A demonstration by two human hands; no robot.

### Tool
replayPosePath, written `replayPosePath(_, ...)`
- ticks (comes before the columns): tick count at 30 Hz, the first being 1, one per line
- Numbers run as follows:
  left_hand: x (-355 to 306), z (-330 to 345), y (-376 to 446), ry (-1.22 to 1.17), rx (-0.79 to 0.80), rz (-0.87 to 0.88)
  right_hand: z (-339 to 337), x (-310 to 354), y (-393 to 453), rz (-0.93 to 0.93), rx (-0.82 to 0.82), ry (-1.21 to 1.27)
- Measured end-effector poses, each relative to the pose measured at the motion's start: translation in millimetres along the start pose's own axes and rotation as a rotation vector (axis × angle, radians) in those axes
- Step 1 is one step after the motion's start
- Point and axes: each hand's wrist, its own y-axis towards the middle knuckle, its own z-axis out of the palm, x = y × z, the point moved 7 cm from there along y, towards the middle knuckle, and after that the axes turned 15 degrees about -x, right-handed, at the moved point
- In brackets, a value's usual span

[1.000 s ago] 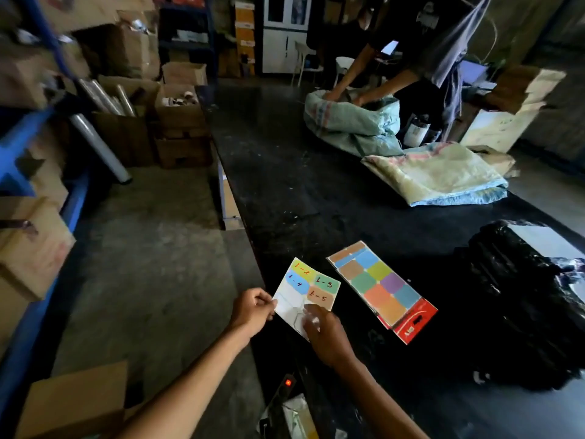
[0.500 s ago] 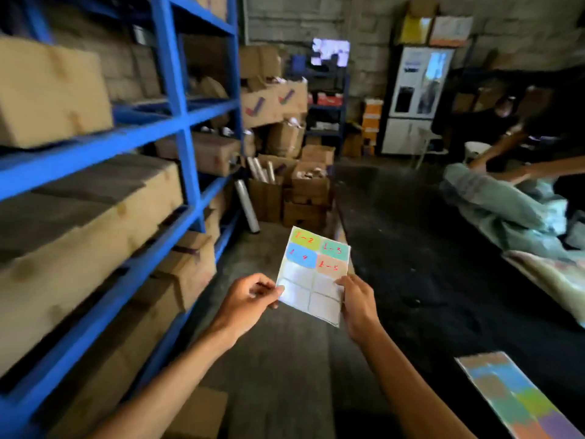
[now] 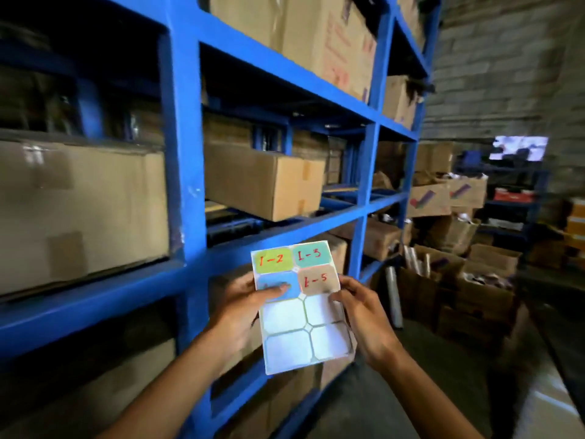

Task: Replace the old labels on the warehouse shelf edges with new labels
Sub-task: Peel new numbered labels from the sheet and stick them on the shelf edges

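I hold a white label sheet in front of the blue shelf rack. Its top rows carry several coloured labels with red handwriting: green "1-2", teal, blue and tan; the lower spaces are bare white backing. My left hand grips the sheet's left edge, its thumb lying across the blue label. My right hand pinches the right edge just below the tan label. The nearest blue shelf edge runs behind the sheet at hand height. No old label shows on the edges in view.
Cardboard boxes fill the rack's shelves on several levels. More open boxes and foil rolls stand on the floor at the aisle's far end. A second dark rack stands by the block wall at right.
I lifted the sheet off the black table, turned left and came close to the blue rack. My left thumb now lies on the blue label; both hands still hold the sheet.
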Motion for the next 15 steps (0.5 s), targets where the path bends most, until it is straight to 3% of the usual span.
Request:
replayPosePath(3,-33,-39,8,0.081,-0.110,0.126,47,27,-1,-0.237,0.071,-0.107)
replayPosePath(6,-65,-65,9,0.135,-0.159,0.225,82,61,-1,-0.557,-0.040,-0.292)
replayPosePath(8,-82,-76,10,0.146,-0.173,0.258,110,89,-8,-0.757,-0.020,-0.316)
replayPosePath(12,-116,-84,12,0.184,-0.134,0.330,161,122,-13,-0.926,0.044,-0.389)
replayPosePath(15,-136,-88,16,0.230,-0.146,0.385,183,134,-7,-0.950,0.072,-0.384)
